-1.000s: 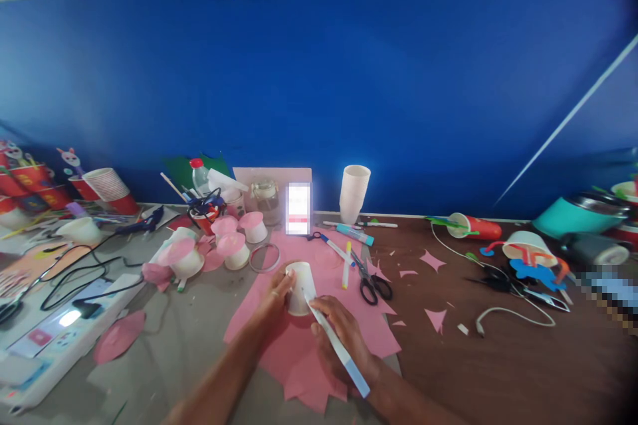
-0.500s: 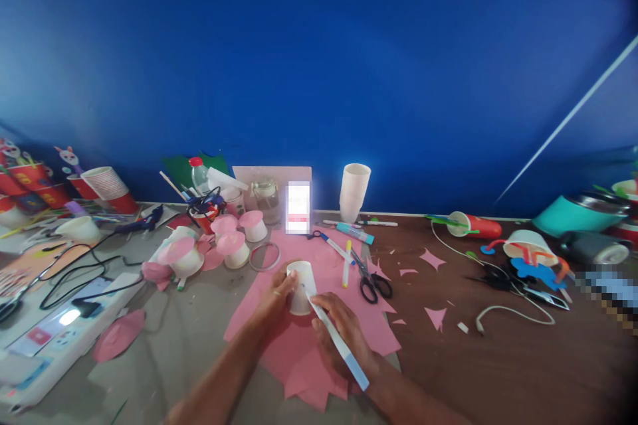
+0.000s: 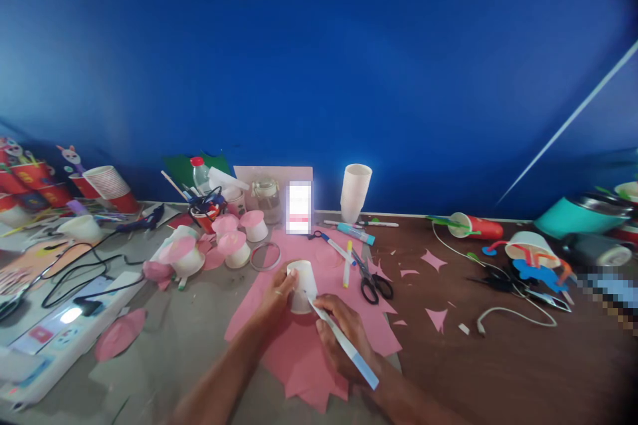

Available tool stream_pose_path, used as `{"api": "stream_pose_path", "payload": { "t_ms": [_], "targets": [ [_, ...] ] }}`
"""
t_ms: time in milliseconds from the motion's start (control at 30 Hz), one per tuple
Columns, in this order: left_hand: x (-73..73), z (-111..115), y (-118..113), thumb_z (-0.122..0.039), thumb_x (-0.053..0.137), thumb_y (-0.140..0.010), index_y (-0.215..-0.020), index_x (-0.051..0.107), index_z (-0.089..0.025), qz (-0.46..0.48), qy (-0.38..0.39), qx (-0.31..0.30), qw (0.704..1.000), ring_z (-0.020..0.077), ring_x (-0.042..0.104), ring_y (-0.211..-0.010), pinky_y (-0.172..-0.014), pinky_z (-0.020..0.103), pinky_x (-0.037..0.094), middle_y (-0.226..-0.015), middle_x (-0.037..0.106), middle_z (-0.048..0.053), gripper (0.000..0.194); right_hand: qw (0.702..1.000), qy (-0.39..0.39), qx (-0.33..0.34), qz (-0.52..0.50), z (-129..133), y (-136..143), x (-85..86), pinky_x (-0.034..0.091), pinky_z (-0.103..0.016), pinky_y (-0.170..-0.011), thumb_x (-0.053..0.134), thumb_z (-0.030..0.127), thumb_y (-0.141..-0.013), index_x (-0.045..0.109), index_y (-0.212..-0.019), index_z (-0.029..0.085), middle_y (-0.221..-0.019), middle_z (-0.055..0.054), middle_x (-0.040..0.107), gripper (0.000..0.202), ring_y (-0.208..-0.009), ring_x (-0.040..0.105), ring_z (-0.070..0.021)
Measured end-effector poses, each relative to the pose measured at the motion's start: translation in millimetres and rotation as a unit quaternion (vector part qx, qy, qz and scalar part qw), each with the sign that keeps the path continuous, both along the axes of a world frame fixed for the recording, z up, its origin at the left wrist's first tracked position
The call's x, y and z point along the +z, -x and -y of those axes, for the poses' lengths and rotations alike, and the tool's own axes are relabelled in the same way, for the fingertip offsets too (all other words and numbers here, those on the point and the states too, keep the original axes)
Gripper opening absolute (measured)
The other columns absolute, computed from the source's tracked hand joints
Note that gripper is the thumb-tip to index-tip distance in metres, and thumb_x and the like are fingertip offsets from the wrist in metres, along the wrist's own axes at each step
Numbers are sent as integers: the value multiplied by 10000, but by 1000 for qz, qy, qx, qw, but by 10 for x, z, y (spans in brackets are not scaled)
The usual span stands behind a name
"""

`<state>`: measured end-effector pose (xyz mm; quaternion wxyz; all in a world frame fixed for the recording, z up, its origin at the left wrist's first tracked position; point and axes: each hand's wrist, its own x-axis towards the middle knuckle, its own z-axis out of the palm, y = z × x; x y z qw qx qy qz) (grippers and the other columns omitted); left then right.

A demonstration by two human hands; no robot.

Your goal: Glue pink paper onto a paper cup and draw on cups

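Note:
A white paper cup (image 3: 302,289) is held upside down over pink paper (image 3: 299,358), with my left hand (image 3: 280,289) closed around its left side. My right hand (image 3: 343,332) grips a white marker with a pale blue end (image 3: 349,348). The marker's tip meets the cup's front or is very close to it; a small dark mark shows there. Just right of the hands lie black-handled scissors (image 3: 371,279), a yellow-and-white marker (image 3: 347,264) and a blue-and-white marker (image 3: 336,248).
Pink-topped white cups (image 3: 233,249) and a ring of tape (image 3: 266,256) sit to the left. Behind stand a stack of white cups (image 3: 355,192) and a lit phone (image 3: 299,207). A power strip (image 3: 64,339) lies far left, paper scraps (image 3: 436,319) and a cable (image 3: 518,309) at right.
The marker's rear end has swung slightly to the right and my right hand has shifted a little. The cup and my left hand stay nearly in place.

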<state>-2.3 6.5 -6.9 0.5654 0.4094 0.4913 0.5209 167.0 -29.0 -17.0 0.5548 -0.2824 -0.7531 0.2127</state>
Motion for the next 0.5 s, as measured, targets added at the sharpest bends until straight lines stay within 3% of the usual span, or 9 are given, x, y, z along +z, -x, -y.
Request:
{"api": "stream_pose_path", "payload": {
  "t_ms": [167, 300, 500],
  "targets": [
    [-32, -8, 14, -602, 709, -752, -1083, 650, -170, 7, -7, -10, 1000, 136, 505, -613, -541, 260, 403, -798, 630, 13, 548, 1000, -6, -8, -6, 6, 18, -1, 593, -305, -669, 510, 194, -931, 577, -1146, 228, -884, -54, 689, 227, -778, 687, -204],
    [-1, 8, -14, -588, 725, -743, -1080, 636, -182, 42, 1, -12, 999, 127, 483, -587, -524, 248, 381, -733, 582, -15, 536, 1000, -8, -16, -2, 0, 32, 3, 587, -293, -662, 501, 213, -949, 576, -1144, 235, -856, -37, 675, 211, -737, 668, -191],
    [1, 2, -13, -611, 706, -740, -1041, 665, -209, 16, -12, -18, 1000, 151, 494, -590, -518, 263, 394, -719, 596, 5, 503, 1000, -11, -25, 3, -14, 40, -2, 582, -282, -657, 491, 206, -957, 573, -1143, 232, -847, -28, 669, 205, -720, 659, -180]
  ]
}}
